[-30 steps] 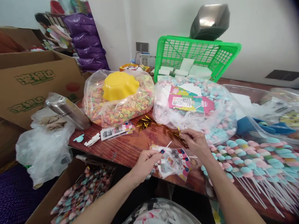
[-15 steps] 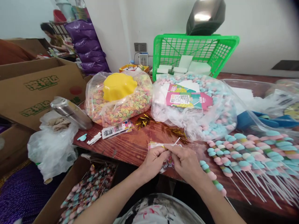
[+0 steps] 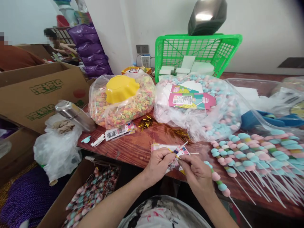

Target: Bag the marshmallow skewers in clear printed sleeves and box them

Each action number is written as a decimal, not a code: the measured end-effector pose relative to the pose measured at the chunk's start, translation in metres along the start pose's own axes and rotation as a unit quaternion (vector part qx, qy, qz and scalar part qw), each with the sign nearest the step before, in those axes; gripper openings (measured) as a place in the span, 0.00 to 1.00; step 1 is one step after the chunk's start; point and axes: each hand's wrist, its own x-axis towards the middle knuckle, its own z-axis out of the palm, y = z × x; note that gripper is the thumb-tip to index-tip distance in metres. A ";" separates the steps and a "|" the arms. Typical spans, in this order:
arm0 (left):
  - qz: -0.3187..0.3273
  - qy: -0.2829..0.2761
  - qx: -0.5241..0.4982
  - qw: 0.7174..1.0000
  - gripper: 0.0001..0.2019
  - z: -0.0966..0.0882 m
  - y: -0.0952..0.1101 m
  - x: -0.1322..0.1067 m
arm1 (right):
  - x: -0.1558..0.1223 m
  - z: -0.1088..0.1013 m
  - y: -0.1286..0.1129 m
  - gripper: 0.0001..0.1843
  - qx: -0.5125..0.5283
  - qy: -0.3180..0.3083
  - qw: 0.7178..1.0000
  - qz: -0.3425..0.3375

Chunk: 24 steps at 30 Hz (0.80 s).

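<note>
Both hands meet near the front edge of the tabletop (image 3: 140, 150), thumbs and fingertips close together. Left hand (image 3: 159, 164): thumb and index pinched on a printed clear packet (image 3: 176, 151). Right hand (image 3: 196, 172): fingers curled in, fingertips at the lower end of a thin gold tie (image 3: 170, 150) lying across the packet; can't tell how firm that grip is. White stick (image 3: 184, 145) angles up past the fingertips. More printed wrappers (image 3: 155, 146) lie flat under the hands.

Right of the right hand: one marshmallow skewer (image 3: 215, 176) just beside it, then a big pile of skewers (image 3: 256, 155), sticks toward the front edge. Loose gold ties in two bunches behind the hands: one (image 3: 179, 134) near the right hand, the other (image 3: 146, 123) farther left.

Back row: bag of ring-shaped pieces (image 3: 128, 110) with yellow bowl (image 3: 122, 88) on top; bag of pink-and-blue marshmallows (image 3: 228, 126) with printed cards (image 3: 205, 101) on it. Steel flask (image 3: 76, 117) leans at the left edge.
</note>
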 end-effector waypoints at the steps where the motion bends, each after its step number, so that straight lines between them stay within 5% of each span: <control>1: 0.014 -0.004 0.017 1.000 0.17 0.001 -0.001 0.000 | 0.001 -0.001 0.000 0.07 -0.004 -0.002 1.000 -0.009; 7: 0.113 -0.034 0.148 0.982 0.15 0.001 -0.007 -0.001 | 0.009 -0.006 -0.001 0.05 -0.016 -0.041 0.999 0.018; 11: 0.153 -0.046 0.190 0.969 0.15 -0.001 -0.005 -0.002 | 0.007 -0.007 -0.001 0.05 0.073 -0.041 0.994 0.064; 15: 0.167 -0.057 0.217 0.960 0.14 -0.001 -0.001 -0.004 | 0.004 -0.010 0.002 0.09 0.149 -0.055 0.982 0.099; 19: 0.161 -0.071 0.244 0.954 0.14 0.002 0.000 -0.007 | 0.001 -0.011 0.002 0.01 0.146 -0.026 0.975 0.168; 24: 0.149 -0.068 0.216 0.963 0.17 0.004 0.003 -0.005 | -0.002 -0.011 -0.001 0.10 0.161 -0.043 0.957 0.236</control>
